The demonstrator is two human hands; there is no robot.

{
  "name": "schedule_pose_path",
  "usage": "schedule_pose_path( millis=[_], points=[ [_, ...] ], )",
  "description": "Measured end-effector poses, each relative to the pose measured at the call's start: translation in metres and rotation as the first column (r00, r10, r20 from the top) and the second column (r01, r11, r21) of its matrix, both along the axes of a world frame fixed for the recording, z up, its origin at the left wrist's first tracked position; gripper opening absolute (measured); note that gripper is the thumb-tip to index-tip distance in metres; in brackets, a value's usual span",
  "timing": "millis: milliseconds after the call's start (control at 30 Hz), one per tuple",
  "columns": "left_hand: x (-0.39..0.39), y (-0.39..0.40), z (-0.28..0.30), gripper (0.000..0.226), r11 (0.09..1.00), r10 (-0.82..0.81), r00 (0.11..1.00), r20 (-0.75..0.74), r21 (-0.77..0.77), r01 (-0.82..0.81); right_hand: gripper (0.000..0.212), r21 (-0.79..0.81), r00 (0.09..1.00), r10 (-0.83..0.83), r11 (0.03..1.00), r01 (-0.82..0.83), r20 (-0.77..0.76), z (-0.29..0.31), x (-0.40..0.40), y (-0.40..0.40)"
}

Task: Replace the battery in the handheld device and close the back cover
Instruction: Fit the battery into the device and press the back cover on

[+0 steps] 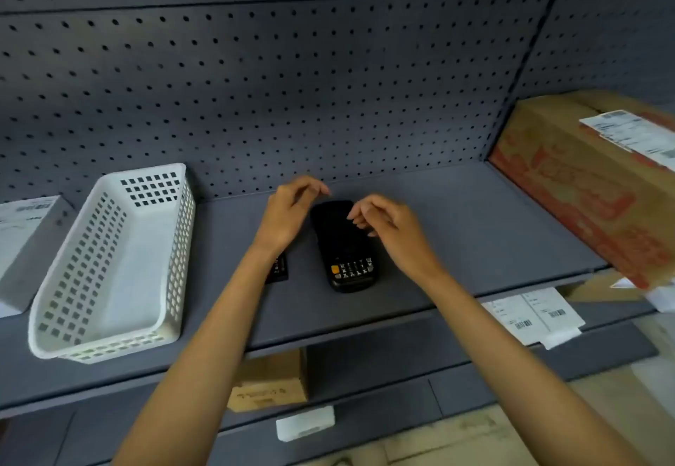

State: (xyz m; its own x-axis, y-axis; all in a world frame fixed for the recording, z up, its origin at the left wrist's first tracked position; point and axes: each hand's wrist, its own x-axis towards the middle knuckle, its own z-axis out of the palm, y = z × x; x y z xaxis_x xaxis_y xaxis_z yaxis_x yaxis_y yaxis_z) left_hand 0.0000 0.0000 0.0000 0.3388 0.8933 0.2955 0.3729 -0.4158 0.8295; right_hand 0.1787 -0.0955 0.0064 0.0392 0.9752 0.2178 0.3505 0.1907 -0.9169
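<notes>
Grey pegboard back wall (292, 82) fills the upper half. Grey metal shelf (456, 228) runs under it. Cardboard box (584, 188) with red print and a white shipping label sits at the shelf's 3 o'clock end. White perforated plastic basket (109, 264) at 9 o'clock, nothing visible inside. Grey box (25, 246) with a paper label just beyond it, cut by the frame edge.

Handheld device (347, 246) lies flat mid-shelf, keypad face up, keypad end toward 6 o'clock, screen end toward 12.

Left hand (288, 215) hovers at the device's 10 o'clock, fingers loosely curled, holding nothing. Right hand (387, 226) at its 2 o'clock, fingertips bunched over the screen end, also holding nothing; contact with the device: cannot tell.

Small black flat item (278, 268), possibly the battery, lies at the device's 9 o'clock, half hidden under the left wrist.
</notes>
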Motion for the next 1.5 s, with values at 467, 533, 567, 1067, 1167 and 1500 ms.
schedule_pose_path(
  millis=[467,533,567,1067,1167,1500],
  points=[
    [-0.007,-0.007,-0.010,0.025,0.985,-0.152,0.986,-0.070,-0.097,0.145,0.025,-0.046,0.949,0.090,0.996,-0.080,0.303,-0.006,0.011,-0.025],
    [-0.007,-0.008,-0.010,0.027,0.984,-0.155,0.986,-0.067,-0.094,0.148,0.024,-0.063,0.949,0.111,0.993,-0.096,0.297,-0.005,0.013,-0.028],
    [-0.007,-0.008,-0.010,0.028,0.985,-0.155,0.986,-0.064,-0.093,0.148,0.024,-0.073,0.949,0.126,0.991,-0.109,0.288,-0.005,0.013,-0.029],
    [-0.002,-0.015,-0.006,0.039,0.962,-0.089,0.992,0.094,-0.249,0.110,0.042,-0.086,0.899,0.178,0.984,-0.156,0.400,-0.014,0.017,-0.041],
    [0.000,-0.016,-0.002,0.038,0.960,-0.057,0.992,0.109,-0.267,0.084,0.043,-0.063,0.911,0.156,0.988,-0.142,0.381,-0.014,0.017,-0.043],
    [-0.003,0.000,0.025,0.030,0.948,0.030,0.974,0.225,-0.314,0.043,0.037,0.064,0.954,0.066,0.994,-0.088,0.292,-0.010,0.012,-0.038]
  ],
)
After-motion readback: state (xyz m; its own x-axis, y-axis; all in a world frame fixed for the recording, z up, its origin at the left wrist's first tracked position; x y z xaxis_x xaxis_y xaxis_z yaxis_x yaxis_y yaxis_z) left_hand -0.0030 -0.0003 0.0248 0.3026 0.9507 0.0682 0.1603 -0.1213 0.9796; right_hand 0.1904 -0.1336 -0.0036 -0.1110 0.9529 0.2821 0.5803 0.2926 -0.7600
